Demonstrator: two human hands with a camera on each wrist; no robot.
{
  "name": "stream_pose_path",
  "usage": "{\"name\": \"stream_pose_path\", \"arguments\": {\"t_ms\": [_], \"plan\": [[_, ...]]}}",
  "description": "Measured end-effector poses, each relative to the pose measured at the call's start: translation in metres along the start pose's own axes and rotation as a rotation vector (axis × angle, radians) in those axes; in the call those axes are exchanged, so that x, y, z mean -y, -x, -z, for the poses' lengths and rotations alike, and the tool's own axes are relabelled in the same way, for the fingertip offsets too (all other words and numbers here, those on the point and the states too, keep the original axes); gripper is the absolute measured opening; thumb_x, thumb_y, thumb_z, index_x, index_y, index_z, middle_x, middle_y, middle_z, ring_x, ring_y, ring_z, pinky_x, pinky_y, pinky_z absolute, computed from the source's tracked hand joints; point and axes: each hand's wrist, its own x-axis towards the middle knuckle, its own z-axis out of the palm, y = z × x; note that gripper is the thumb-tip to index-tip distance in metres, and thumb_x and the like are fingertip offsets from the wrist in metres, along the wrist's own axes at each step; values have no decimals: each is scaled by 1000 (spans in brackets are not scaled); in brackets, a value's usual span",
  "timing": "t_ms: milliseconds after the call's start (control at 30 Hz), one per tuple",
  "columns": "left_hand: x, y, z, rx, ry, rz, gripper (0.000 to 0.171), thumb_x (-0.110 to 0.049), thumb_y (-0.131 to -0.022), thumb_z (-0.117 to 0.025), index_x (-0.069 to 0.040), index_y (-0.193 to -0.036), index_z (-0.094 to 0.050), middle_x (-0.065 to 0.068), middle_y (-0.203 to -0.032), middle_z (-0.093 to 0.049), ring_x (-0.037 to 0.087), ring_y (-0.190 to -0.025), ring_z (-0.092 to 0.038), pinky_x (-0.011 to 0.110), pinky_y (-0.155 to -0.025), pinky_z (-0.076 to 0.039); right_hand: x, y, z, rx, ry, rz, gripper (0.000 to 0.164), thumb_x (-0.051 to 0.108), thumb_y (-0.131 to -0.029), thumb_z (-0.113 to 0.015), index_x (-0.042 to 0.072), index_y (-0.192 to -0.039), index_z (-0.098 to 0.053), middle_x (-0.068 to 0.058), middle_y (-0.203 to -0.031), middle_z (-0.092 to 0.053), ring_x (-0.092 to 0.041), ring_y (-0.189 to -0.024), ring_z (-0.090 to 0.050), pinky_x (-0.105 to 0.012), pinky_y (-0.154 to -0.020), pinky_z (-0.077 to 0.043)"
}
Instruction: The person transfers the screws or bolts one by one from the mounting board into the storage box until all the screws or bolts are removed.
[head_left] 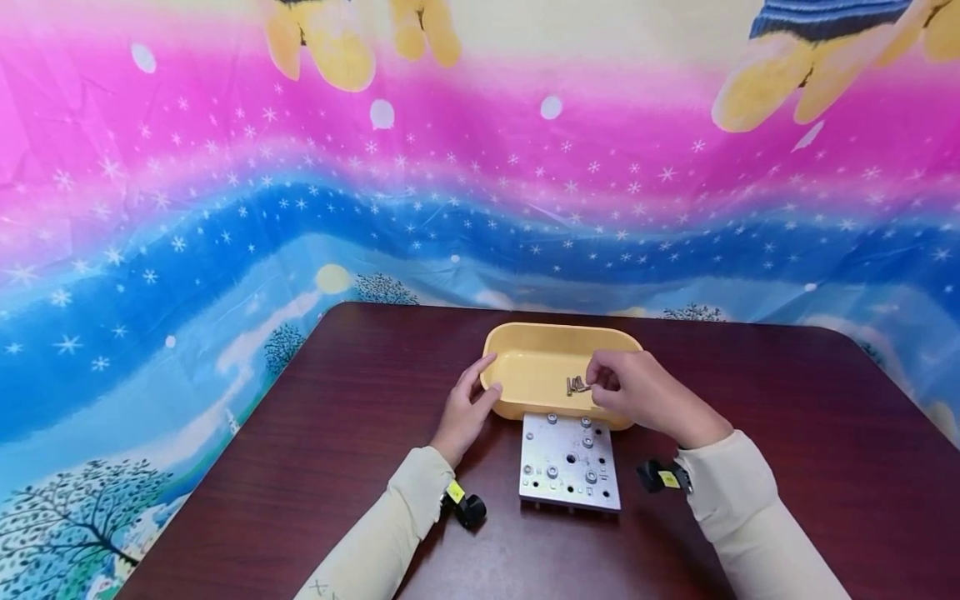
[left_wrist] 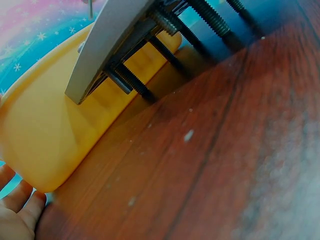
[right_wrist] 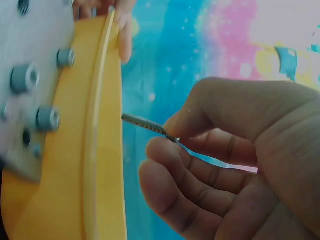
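Observation:
My right hand [head_left: 637, 387] is over the right side of a yellow plastic tray [head_left: 558, 329]. In the right wrist view its thumb and fingertips pinch a small threaded screw [right_wrist: 145, 123], whose shaft points out toward the tray; the fingers partly cover its head end. Several loose screws [head_left: 574, 385] lie on the tray's floor, just left of those fingers. My left hand [head_left: 465, 412] holds the tray's left end, thumb and fingers spread about the rim. In front of the tray is a silver metal plate [head_left: 558, 450] with holes and several socket-head bolts [right_wrist: 47, 119].
Threaded bolt shafts [left_wrist: 212, 19] stick out beneath the plate, which sits raised off the dark wooden table [head_left: 337, 400]. A printed cloth [head_left: 480, 150] hangs behind the table. Each wrist wears a small black camera [head_left: 471, 510].

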Motion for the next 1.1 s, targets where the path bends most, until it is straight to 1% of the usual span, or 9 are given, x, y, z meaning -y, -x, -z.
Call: {"name": "stream_pose_path", "arguments": {"t_ms": [67, 133, 267, 400, 667, 800, 900, 967, 1100], "plan": [[4, -2, 0, 1, 0, 7, 49, -7, -95, -56, -12, -143, -47, 11, -149, -38, 33, -130, -46, 29, -97, -43, -6, -1, 0, -21, 24, -25, 12, -1, -79, -61, 11, -82, -62, 4, -73, -60, -11, -66, -55, -28, -61, -49], [13, -6, 0, -2, 7, 6, 50, -7, -95, -56, -12, -144, -46, 10, -150, -37, 33, -130, -46, 31, -97, -44, -12, -3, -1, -28, 33, -52, 11, 0, -80, -61, 11, -82, -61, 3, -73, -60, -11, -66, -55, -29, -61, -49], [32, -11, 0, -18, 3, 4, 51, -11, -95, -57, -15, -145, -46, 6, -150, -38, 29, -129, -47, 32, -97, -44, -25, -7, -7, -42, 32, -70, 10, -1, -80, -61, 9, -83, -62, 2, -74, -61, -12, -67, -55, -29, -62, -49], [37, -12, 0, -23, -3, 1, 50, -16, -95, -58, -19, -144, -47, 1, -149, -39, 25, -127, -49, 29, -95, -45, -40, -13, -16, -62, 38, -61, 8, -2, -80, -62, 6, -82, -63, 1, -74, -62, -12, -68, -56, -29, -62, -49], [36, -13, 0, -30, -27, 1, 50, -17, -95, -59, -21, -144, -48, -6, -147, -40, 21, -127, -49, 33, -97, -45, -61, -24, -29, -47, 87, -89, 7, -1, -80, -64, 5, -80, -63, -1, -74, -59, -15, -68, -53, -31, -63, -46], [36, -14, 0, -29, -29, -7, 50, -15, -95, -58, -20, -144, -48, -5, -147, -40, 22, -127, -49, 30, -96, -44, -64, -29, -33, -48, 94, -77, 8, -1, -80, -65, 7, -79, -61, -2, -74, -57, -16, -67, -51, -31, -62, -44], [35, -14, 0, -24, -21, -18, 50, -13, -95, -58, -17, -144, -48, -1, -148, -40, 26, -128, -48, 29, -96, -44, -65, -32, -35, -46, 95, -79, 8, 0, -80, -65, 7, -79, -61, -2, -73, -57, -16, -66, -50, -31, -61, -43], [31, -13, 0, -16, -13, -22, 49, -12, -95, -58, -15, -144, -47, 4, -149, -39, 29, -128, -48, 31, -96, -44, -65, -32, -37, -42, 95, -94, 8, 0, -81, -65, 7, -79, -61, -2, -74, -57, -16, -66, -50, -31, -61, -43], [14, -5, 2, 1, -9, -24, 49, -9, -95, -57, -13, -143, -47, 10, -149, -39, 35, -128, -46, 32, -97, -43, -64, -32, -40, -39, 98, -129, 7, 2, -81, -66, 7, -79, -61, -2, -73, -57, -17, -66, -50, -31, -61, -43]]}}
